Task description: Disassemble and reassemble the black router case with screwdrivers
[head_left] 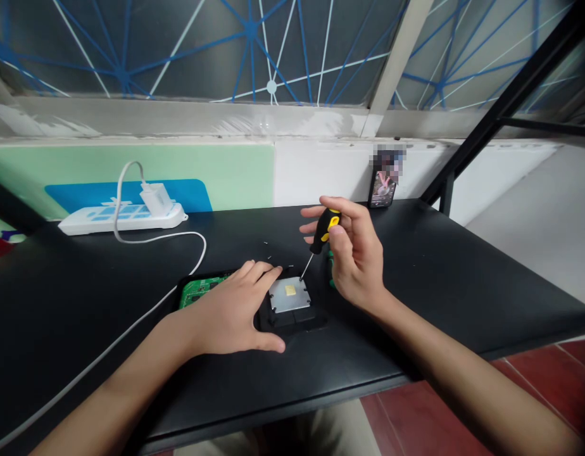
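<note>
My right hand [356, 250] grips a black and yellow screwdriver [327, 229], its shaft slanting down to the left. The tip meets the upper right corner of a silver metal plate [297, 301] with a small yellowish pad at its middle. That plate sits in a black plastic housing [285, 323]. My left hand [230, 304] lies across the housing, thumb and fingers apart, covering much of it. A green circuit board [202, 288] shows to the left of this hand. Something green, partly hidden, is behind my right hand.
Tiny screws [268, 257] lie on the black table [416, 285] behind the housing. A white power strip [126, 218] holds a charger [156, 199], whose white cable [145, 310] runs across the left side. A phone [383, 183] leans against the wall.
</note>
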A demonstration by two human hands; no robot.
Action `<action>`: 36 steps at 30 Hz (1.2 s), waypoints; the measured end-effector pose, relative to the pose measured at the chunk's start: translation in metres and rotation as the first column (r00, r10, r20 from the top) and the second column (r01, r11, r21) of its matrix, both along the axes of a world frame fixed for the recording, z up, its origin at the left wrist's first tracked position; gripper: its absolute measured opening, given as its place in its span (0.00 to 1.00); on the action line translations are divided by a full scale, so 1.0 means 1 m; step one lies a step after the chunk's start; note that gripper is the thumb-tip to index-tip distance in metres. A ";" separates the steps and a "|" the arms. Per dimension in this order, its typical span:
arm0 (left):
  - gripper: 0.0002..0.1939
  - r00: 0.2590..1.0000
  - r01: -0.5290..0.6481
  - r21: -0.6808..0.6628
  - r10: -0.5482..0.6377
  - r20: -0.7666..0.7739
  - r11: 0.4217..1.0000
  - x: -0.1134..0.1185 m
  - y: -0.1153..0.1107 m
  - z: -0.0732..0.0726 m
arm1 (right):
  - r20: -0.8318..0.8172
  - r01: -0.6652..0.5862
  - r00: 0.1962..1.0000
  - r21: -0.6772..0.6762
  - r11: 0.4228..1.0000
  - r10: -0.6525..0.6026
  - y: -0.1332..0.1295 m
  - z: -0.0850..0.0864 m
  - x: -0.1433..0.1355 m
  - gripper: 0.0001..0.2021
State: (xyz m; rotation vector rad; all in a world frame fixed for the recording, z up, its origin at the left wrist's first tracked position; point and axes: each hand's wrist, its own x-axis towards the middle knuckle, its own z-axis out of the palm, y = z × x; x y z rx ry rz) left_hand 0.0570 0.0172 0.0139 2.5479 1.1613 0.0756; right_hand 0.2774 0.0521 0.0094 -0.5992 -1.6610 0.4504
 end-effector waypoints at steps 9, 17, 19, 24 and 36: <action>0.53 1.000 -0.008 -0.012 0.008 -0.002 1.000 0.000 0.000 0.001 | -0.008 0.143 0.990 0.085 0.986 -0.143 0.007 -0.001 0.001 0.18; 0.53 1.000 -0.005 -0.006 0.005 -0.009 1.000 0.000 0.000 0.000 | 0.012 0.033 0.999 -0.022 0.999 -0.033 0.002 0.001 0.000 0.16; 0.53 1.000 -0.009 -0.007 0.009 -0.011 1.000 0.000 0.000 0.001 | 0.016 -0.027 0.999 -0.025 0.999 0.028 0.001 0.001 0.000 0.16; 0.53 1.000 -0.014 -0.018 0.014 -0.017 1.000 0.001 0.000 0.002 | -0.016 -0.011 1.000 -0.025 1.000 0.010 0.002 0.001 0.000 0.14; 0.53 1.000 -0.004 -0.006 0.004 -0.004 1.000 -0.001 0.000 0.000 | -0.001 0.074 0.997 -0.001 0.997 -0.074 -0.001 0.005 0.001 0.15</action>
